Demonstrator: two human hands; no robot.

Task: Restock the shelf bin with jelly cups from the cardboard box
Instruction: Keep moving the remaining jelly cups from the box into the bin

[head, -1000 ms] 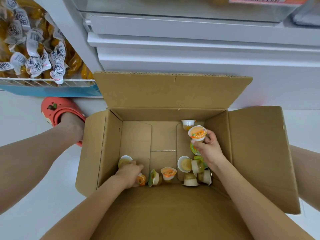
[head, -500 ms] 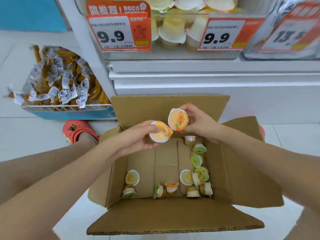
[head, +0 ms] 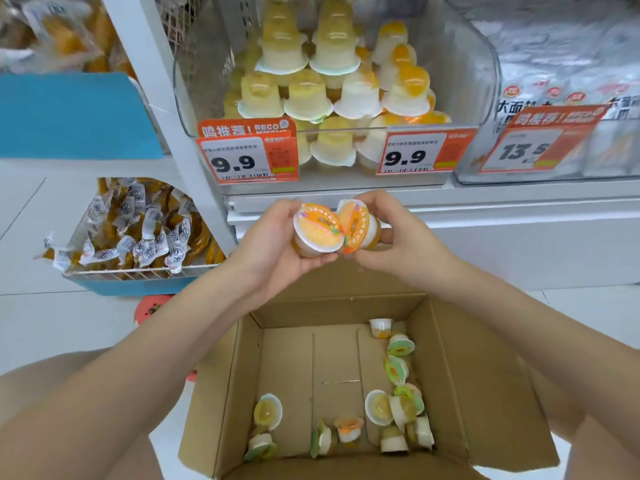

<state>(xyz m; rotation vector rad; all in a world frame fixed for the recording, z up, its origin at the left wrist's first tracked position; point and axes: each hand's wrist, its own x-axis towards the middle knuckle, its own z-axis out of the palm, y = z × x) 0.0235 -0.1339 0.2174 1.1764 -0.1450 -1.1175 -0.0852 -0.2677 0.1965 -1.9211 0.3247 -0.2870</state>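
My left hand (head: 266, 247) grips a jelly cup with an orange lid (head: 317, 230), lid facing me. Right beside it, my right hand (head: 394, 240) holds a second orange-lidded jelly cup (head: 358, 225), and the two cups touch. Both hands hover above the open cardboard box (head: 485, 393) and just below the clear shelf bin (head: 481, 57). The bin is stacked with several upside-down jelly cups (head: 304, 95). Several more jelly cups (head: 394, 410) lie loose on the box floor, mostly at its right and near sides.
Two orange 9.9 price tags (head: 247, 155) hang on the bin's front. A second clear bin with white packets (head: 568, 98) stands to the right. At lower left, a wire basket of wrapped yellow snacks (head: 138, 230) sits on the floor, beside a white shelf post (head: 162, 98).
Both hands have risen out of the box, each with a cup, and come together in front of the shelf. My view has tilted up to the bin.
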